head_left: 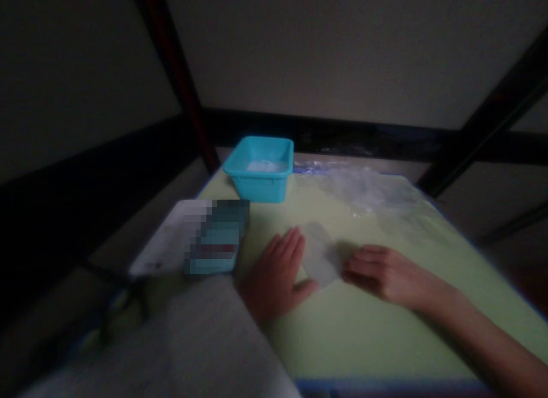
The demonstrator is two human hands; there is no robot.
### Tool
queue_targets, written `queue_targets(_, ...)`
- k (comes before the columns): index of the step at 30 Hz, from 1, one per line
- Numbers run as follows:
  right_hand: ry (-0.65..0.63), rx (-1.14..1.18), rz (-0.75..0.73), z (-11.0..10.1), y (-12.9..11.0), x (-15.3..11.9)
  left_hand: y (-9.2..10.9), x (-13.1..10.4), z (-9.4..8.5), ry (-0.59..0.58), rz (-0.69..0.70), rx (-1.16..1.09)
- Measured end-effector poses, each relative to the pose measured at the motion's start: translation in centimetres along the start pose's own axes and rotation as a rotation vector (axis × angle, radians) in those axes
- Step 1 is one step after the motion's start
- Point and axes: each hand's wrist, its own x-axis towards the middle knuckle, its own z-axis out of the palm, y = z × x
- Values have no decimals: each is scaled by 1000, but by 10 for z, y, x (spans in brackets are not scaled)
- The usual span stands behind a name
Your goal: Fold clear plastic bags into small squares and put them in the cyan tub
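A small, thin, translucent greyish sheet [320, 255], perhaps plastic, lies on the pale green tabletop [342, 341]. Flat along its left side rests my left hand [276, 278], fingers stretched forward and the thumb apart, touching the sheet's lower edge. On the other side, my right hand [381, 272] has its fingers curled and pressed together at the sheet's right edge. Its fingertips seem to pinch that edge, though blur and shadow hide the exact contact.
Behind my left hand stands a turquoise plastic basin [261, 184] with something whitish inside. Crumpled clear plastic [363, 187] spreads across the table's far right. At left lie a pixelated dark and teal object [220, 238] and a white sheet or board [165, 244]. Dark posts flank the table.
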Motion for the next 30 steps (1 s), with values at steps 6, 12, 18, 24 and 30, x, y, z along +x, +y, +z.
queue_targets(6,-54,-67,-19,1,-5,0,-1,0,0,4,5,-2)
queue_targets(12,-9,-74,-47,6,-5,0,-3,0,3,12,7,-29)
queue_targets(18,6,-40,-10,14,-6,-2,-2,-1,0,84,122,-83)
queue_targets(24,33,42,56,17,-7,1,4,-2,-8,168,227,-205)
queue_targets(30,2,181,125,8,0,1,5,-4,-18,181,263,-258)
